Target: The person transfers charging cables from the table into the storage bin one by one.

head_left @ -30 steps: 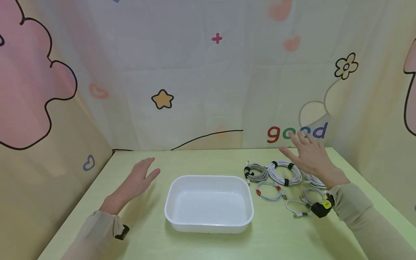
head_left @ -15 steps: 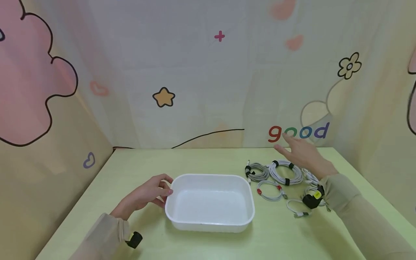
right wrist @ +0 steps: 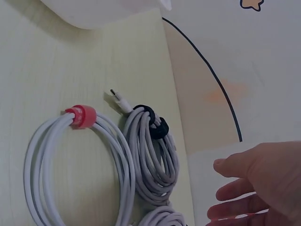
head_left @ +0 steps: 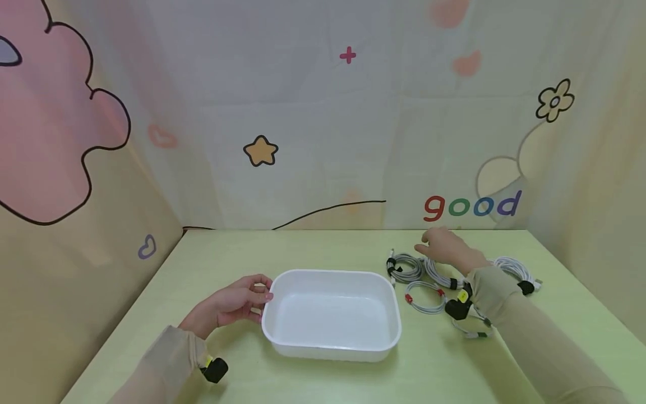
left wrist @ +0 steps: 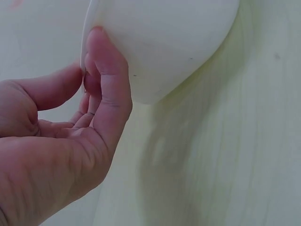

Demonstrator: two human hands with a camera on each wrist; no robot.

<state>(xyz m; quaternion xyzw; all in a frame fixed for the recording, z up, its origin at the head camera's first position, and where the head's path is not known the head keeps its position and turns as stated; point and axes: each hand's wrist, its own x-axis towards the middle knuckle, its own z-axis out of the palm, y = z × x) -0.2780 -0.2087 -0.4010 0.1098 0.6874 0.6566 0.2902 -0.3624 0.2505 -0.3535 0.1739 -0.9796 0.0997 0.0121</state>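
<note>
My left hand (head_left: 234, 303) pinches the left rim of a white plastic basin (head_left: 333, 354). In the left wrist view its fingers lie against the basin's outer wall (left wrist: 164, 42), with the thumb on the other side of the rim. Over the coiled cables hovers my right hand (head_left: 449, 248), fingers loosely bent and holding nothing. Nearest to it are a grey cable coil (head_left: 414, 275) with black ties and a larger white cable coil (head_left: 439, 276), partly hidden by the hand. A thinner cable coil (right wrist: 37, 160) with red ties lies in front of them.
Another white cable coil (head_left: 512, 266) lies beyond the right forearm. A small cable (head_left: 474, 335) with a white plug shows beneath the sleeve. Behind the table (head_left: 313, 249) hangs a printed curtain (head_left: 313, 140).
My left hand has moved right and taken hold of the basin's rim. My right hand has come down and left over the coils, its fingers more bent. The basin stays in place.
</note>
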